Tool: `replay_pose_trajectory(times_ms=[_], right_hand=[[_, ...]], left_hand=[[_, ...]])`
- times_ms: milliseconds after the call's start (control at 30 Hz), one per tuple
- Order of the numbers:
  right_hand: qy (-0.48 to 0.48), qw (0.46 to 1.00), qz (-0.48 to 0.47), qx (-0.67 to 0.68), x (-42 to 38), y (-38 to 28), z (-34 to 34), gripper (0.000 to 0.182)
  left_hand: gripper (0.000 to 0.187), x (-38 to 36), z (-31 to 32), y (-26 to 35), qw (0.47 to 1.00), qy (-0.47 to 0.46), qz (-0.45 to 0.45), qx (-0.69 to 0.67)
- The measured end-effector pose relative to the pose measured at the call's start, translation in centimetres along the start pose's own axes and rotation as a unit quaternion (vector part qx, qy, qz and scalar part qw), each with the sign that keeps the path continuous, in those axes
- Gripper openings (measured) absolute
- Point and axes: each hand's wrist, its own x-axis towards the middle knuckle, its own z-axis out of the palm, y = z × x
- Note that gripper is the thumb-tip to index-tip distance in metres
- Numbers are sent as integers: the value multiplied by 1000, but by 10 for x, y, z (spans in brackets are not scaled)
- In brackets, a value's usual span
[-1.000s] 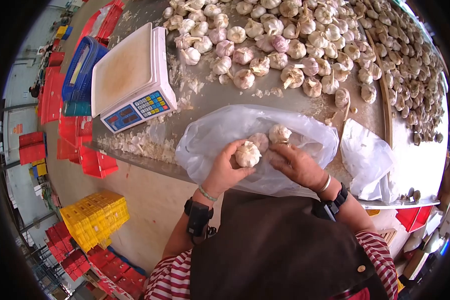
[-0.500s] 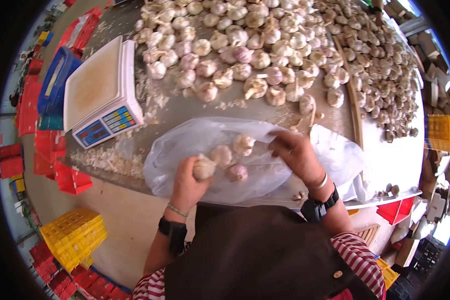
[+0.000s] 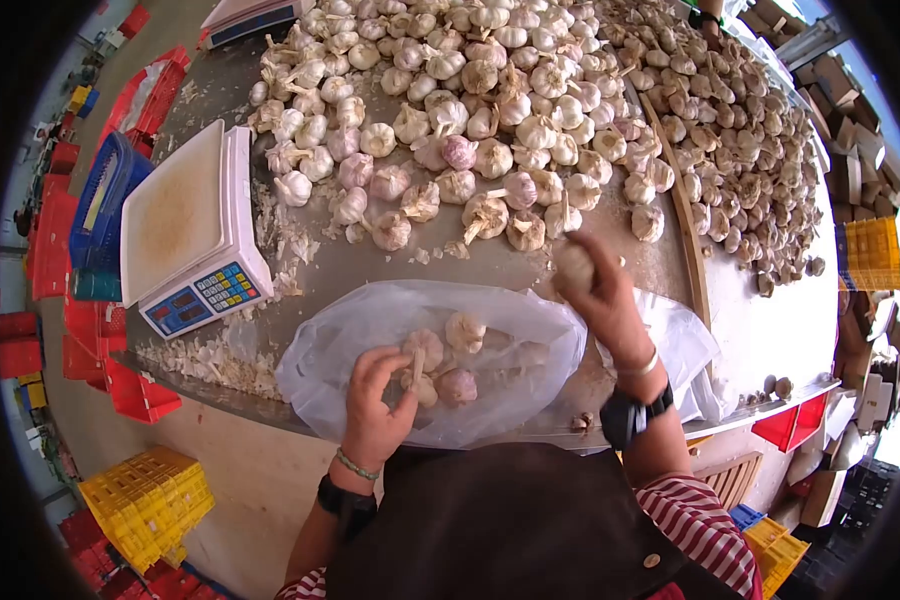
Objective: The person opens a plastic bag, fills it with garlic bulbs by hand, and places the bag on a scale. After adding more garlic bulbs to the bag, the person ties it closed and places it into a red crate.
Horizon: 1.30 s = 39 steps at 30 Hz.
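Observation:
My left hand (image 3: 378,405) is over the left part of a clear plastic bag (image 3: 320,330) lying on the table, fingers apart. Just beyond its fingertips, a garlic bulb (image 3: 426,390) with an upright stem rests on the plastic; whether the thumb still touches it is hard to tell. Beside it lie a pinkish bulb (image 3: 457,387), a pale bulb (image 3: 466,332) and another bulb (image 3: 425,347). My right hand (image 3: 610,305) grips a garlic bulb (image 3: 573,268) above the right end of the bag.
A large heap of garlic (image 3: 450,110) covers the table's far side. One wooden strip (image 3: 682,215) divides it from darker bulbs (image 3: 740,160) on the right. To the left stands a scale (image 3: 185,230), with loose skins (image 3: 220,360) near it. Another person's hand (image 3: 710,22) shows at top right.
My left hand has loosened from its garlic bulb, which now sits among the others on the bag. My right hand, empty before, has taken hold of a bulb. The view has shifted.

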Motion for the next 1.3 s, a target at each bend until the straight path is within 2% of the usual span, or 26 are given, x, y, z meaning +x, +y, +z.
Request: replay_pose_trajectory(times_ms=[33, 67, 100, 133, 200, 233, 267, 300, 333, 367, 433, 467, 533, 600, 633, 667, 733, 800, 867, 900, 933, 1000, 1067, 1133, 1200, 1300], right_hand=[[-64, 995, -57, -60, -12, -13, 10, 52], [-154, 974, -128, -107, -18, -27, 16, 57], [-267, 957, -97, -53, -21, -40, 21, 70], [-283, 947, -138, -57, -19, -44, 26, 75], [-190, 977, -89, -33, 0, -15, 24, 67], [-82, 991, -27, -101, 16, 2, 22, 58], [39, 966, -105, -234, 36, 25, 18, 49], [118, 919, -126, -355, 51, 38, 12, 45], [132, 900, -136, -393, 63, 55, 5, 45], [105, 910, -127, -381, 72, 75, 0, 46], [77, 919, -120, -367, 80, 87, 0, 48], [67, 901, -107, -416, 80, 87, 2, 48], [56, 879, -98, -464, 79, 88, 3, 48], [70, 948, -124, -283, 76, 92, -5, 44], [44, 997, 45, -53, 69, 87, -6, 38], [41, 997, 45, -52, 59, 72, -5, 38], [14, 944, 104, 312, 32, 27, -1, 34], [-106, 941, 79, 312, 4, 0, 10, 33], [-267, 947, 32, 177, -17, -7, 27, 34], [-295, 952, -70, 37, -20, -10, 37, 36], [-313, 929, -169, -106, -23, -11, 49, 38], [-286, 917, -191, -200, -34, 11, 69, 45], [-229, 838, -332, -368, -40, 23, 79, 46], [-259, 839, -318, -357, -42, 22, 76, 40], [-381, 853, -271, -233, -24, 13, 66, 40], [-127, 956, -155, -214, 10, 4, 50, 21]], left_hand=[[47, 4, 3, 5, 962, -16, -88, -257], [44, 8, 7, 11, 852, -31, -171, -494], [45, 14, 4, 23, 749, -40, -206, -629], [45, 17, 2, 27, 749, -42, -206, -628], [48, 21, -1, 31, 545, -122, -289, -777], [38, 16, 7, 18, 589, -114, -303, -741], [38, 13, 6, 12, 590, -114, -303, -740], [30, 10, 3, 7, 667, -88, -304, -674], [22, 8, 2, 1, 737, -61, -303, -601], [22, 6, 2, -6, 738, -61, -303, -600], [17, 5, 3, -16, 948, 49, -189, -252], [17, 7, 4, -16, 948, 50, -189, -251], [23, 12, 5, -12, 993, 94, -26, -72], [30, 11, 10, -13, 993, 77, -46, -82], [32, 12, 12, -10, 995, 57, -37, -68], [35, 12, 13, -8, 997, 38, -28, -54], [41, 10, 13, -6, 999, 8, -22, -46], [42, 10, 12, 3, 998, -44, -5, -45], [51, 11, 14, 3, 995, -90, 42, -19], [58, 8, 19, 3, 990, -135, 36, -24], [65, 6, 23, 2, 983, -178, 28, -29], [74, 4, 28, -3, 981, -189, 32, -6], [78, 1, 28, -8, 990, -138, -35, 17], [81, 1, 23, -14, 991, -112, -72, -7], [81, 1, 12, -15, 987, -141, -75, -2], [69, -5, 7, -12, 993, -100, -62, -21]])
